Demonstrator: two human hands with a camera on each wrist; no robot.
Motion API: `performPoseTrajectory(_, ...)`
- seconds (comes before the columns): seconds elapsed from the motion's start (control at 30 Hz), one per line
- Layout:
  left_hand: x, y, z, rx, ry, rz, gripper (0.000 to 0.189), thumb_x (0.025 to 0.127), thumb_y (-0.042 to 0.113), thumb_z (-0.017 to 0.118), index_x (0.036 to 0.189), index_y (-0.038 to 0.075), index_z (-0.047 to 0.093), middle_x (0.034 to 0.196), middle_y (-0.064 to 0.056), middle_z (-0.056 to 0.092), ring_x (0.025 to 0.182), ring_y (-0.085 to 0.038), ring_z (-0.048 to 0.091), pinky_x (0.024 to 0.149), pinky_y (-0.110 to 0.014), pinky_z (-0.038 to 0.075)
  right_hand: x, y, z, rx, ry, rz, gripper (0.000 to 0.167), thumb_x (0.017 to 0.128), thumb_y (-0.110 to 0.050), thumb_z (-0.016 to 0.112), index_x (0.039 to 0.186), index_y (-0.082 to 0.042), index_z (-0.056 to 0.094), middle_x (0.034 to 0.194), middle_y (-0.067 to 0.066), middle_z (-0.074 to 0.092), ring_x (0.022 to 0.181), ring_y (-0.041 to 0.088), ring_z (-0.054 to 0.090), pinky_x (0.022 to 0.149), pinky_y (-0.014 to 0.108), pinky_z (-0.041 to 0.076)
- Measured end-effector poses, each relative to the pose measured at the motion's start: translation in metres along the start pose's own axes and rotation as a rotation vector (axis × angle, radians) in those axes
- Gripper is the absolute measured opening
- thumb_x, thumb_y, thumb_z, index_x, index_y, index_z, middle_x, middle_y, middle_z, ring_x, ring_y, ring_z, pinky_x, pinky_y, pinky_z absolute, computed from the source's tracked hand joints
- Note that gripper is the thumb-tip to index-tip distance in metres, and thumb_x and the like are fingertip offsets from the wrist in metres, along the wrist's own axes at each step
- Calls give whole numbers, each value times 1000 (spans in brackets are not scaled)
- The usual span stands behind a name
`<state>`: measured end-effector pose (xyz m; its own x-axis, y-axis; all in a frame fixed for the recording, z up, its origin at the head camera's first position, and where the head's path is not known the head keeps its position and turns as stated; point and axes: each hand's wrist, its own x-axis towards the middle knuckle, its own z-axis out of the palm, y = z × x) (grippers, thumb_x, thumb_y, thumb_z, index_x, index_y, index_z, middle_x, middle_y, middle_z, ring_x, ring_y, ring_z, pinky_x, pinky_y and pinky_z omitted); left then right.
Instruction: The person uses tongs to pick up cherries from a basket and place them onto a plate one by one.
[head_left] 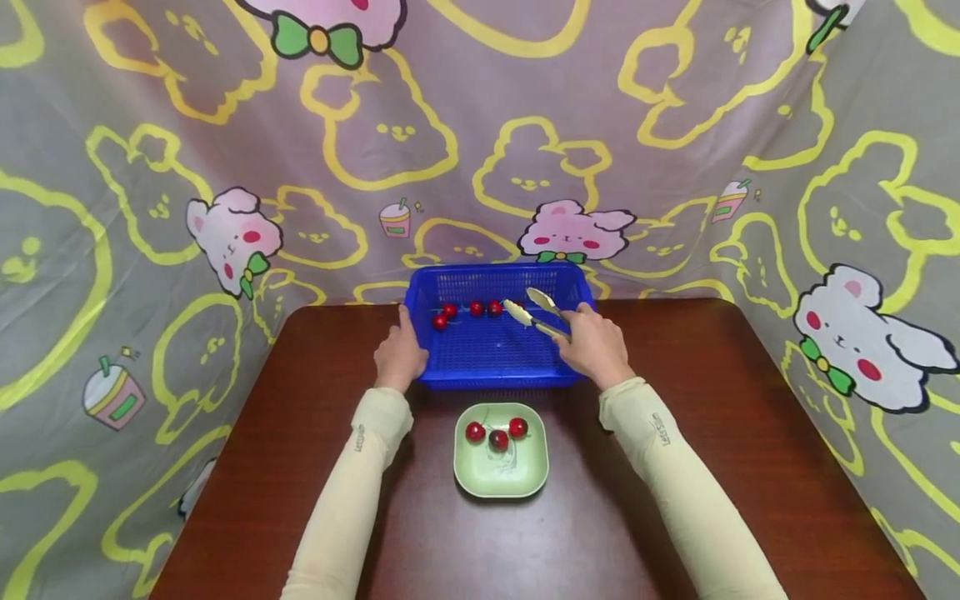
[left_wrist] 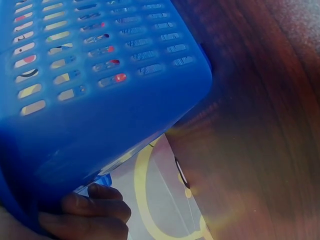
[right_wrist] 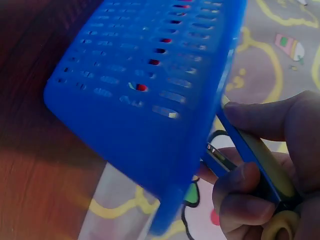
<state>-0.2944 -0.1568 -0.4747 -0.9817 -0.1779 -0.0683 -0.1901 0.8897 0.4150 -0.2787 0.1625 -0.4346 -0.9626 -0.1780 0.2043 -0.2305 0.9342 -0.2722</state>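
A blue plastic basket [head_left: 495, 367] stands at the back of the table, with several red cherries [head_left: 476, 308] inside. My left hand [head_left: 400, 354] grips its left rim. In the left wrist view, fingers [left_wrist: 95, 212] curl beneath the basket's edge. My right hand [head_left: 596, 343] holds tongs [head_left: 551, 325] by the handles at the right rim. The tongs' pale tips are spread apart above the basket, near the cherries, with nothing visible between them. In the right wrist view, the tongs' handles [right_wrist: 260, 157] lie among the fingers, just outside the basket wall.
In front of the basket, a light green square dish [head_left: 501, 485] holds three cherries [head_left: 498, 440] towards its back. The brown wooden table [head_left: 315, 392] meets a patterned cloth [head_left: 247, 167] at its back and sides.
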Motion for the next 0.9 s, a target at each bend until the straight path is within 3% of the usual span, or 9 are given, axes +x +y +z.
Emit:
performPoseTrajectory(0.3, 0, -1, -2, 3, -10, -16, 95, 98, 19, 63, 167, 10, -2, 148, -31, 48, 107, -48, 63, 99, -61, 49, 21, -3, 19, -79, -31, 17, 39, 92, -29, 72, 120, -1, 72, 112, 19, 65, 92, 46, 70, 79, 59, 57)
performPoseTrajectory(0.63, 0, 0, -3, 3, 4, -6, 95, 98, 20, 64, 167, 9, 0, 147, -31, 48, 109, -49, 63, 101, -61, 49, 24, -4, 25, -119, -23, 8, 34, 90, -28, 74, 111, -1, 73, 108, 18, 67, 89, 45, 70, 76, 58, 58)
performPoseTrajectory(0.9, 1, 1, -1, 0, -4, -5, 96, 98, 20, 65, 167, 9, 0, 149, -31, 47, 112, -49, 63, 101, -62, 48, 26, -3, 32, -115, -43, 20, 32, 89, -24, 73, 113, -3, 75, 107, 17, 67, 88, 45, 70, 77, 58, 58)
